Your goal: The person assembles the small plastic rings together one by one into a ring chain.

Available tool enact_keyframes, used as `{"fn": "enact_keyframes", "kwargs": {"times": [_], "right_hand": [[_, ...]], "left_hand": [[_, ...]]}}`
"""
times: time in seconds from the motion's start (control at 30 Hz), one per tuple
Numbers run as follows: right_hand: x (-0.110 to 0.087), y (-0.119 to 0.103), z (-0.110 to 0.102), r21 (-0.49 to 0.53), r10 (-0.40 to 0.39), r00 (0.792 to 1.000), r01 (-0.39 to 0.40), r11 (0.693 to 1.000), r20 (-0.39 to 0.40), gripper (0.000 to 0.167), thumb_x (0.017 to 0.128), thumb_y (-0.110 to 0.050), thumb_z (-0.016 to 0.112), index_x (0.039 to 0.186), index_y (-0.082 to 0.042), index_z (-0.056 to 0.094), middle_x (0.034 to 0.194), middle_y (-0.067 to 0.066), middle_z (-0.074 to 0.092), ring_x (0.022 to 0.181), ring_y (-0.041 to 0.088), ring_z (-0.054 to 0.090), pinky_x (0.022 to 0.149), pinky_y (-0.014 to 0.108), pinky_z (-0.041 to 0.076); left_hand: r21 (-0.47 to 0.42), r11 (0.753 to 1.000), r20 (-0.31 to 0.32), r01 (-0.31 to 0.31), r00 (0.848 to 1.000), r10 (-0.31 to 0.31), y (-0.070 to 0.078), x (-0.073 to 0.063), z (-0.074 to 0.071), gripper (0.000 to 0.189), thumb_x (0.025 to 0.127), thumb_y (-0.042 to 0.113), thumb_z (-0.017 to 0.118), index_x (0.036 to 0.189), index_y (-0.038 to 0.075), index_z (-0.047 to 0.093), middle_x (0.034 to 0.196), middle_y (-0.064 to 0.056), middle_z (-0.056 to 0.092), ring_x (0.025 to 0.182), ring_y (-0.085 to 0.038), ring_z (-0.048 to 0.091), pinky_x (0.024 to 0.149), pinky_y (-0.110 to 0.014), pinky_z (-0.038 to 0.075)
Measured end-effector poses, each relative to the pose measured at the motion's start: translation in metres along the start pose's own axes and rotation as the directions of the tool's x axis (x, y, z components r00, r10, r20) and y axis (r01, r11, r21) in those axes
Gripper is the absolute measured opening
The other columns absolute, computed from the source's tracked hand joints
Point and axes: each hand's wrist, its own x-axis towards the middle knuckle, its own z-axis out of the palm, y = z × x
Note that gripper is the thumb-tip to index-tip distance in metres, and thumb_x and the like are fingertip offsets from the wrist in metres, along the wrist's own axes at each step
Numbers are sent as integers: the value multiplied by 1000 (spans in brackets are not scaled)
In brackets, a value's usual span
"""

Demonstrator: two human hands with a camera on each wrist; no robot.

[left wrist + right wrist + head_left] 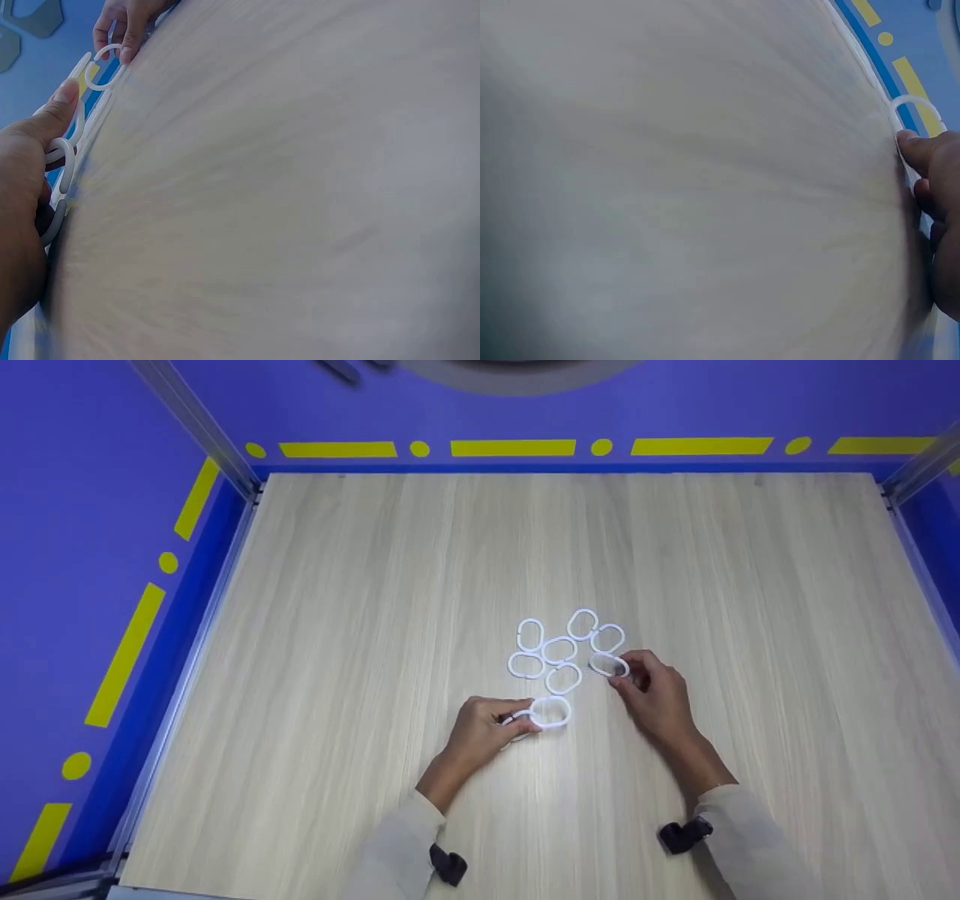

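My left hand (480,729) pinches a white oval plastic link (568,711) between thumb and fingers. Joined to it, more white links (66,169) hang beneath the palm in the left wrist view, partly covered by the hand. On the right, my right hand (661,696) holds a single link (591,661) by its near end, thumb against fingertips. That link is tilted, close over the table, and shows a small gap in the left wrist view. The two held links are apart, with the right one farther forward.
Several loose white links (519,635) lie flat in a loose cluster ahead of both hands on the pale wooden table (360,622). Blue panels (525,416) with yellow marks stand along the back and left edges. Each wrist wears a black camera mount (448,865).
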Motion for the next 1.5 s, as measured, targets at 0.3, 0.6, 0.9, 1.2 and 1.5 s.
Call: {"fn": "enact_keyframes", "kwargs": {"times": [0.3,0.6,0.9,1.2,1.5], "right_hand": [[0,-7,-2,354,27,999,-12,935,-36,20,86,7,74,106,7,70,99,27,72,81,-2,63,74,9,50],[4,-15,9,485,-130,991,121,866,-16,19,84,16,69,102,11,74,94,-6,75,91,0,67,82,11,53],[2,-24,21,431,-162,985,124,894,54,22,85,14,70,105,6,76,97,24,74,88,-3,64,80,10,52],[-1,-30,25,434,-195,976,136,891,95,14,84,9,74,97,5,77,90,22,76,82,-2,66,75,9,52],[1,-32,35,426,-250,963,184,886,102,14,84,11,73,95,5,78,89,21,77,84,0,69,77,9,52]], "left_hand": [[-1,1000,2,10,1000,-10,0,0,0,34,78,23,87,108,8,79,95,-5,81,64,2,48,58,-11,38],[10,1000,2,-14,1000,14,0,0,0,33,79,22,87,108,9,79,100,-6,80,66,1,52,59,-10,39],[32,999,44,-7,999,5,2,2,-3,34,80,25,85,110,11,79,99,-3,80,65,2,49,58,-12,38],[26,999,41,-23,999,22,1,4,-4,32,80,23,86,108,9,79,98,-4,80,66,2,49,58,-12,38],[24,1000,70,11,997,-13,3,5,-5,33,80,24,86,108,9,79,100,-4,80,66,1,50,59,-12,37]]}}
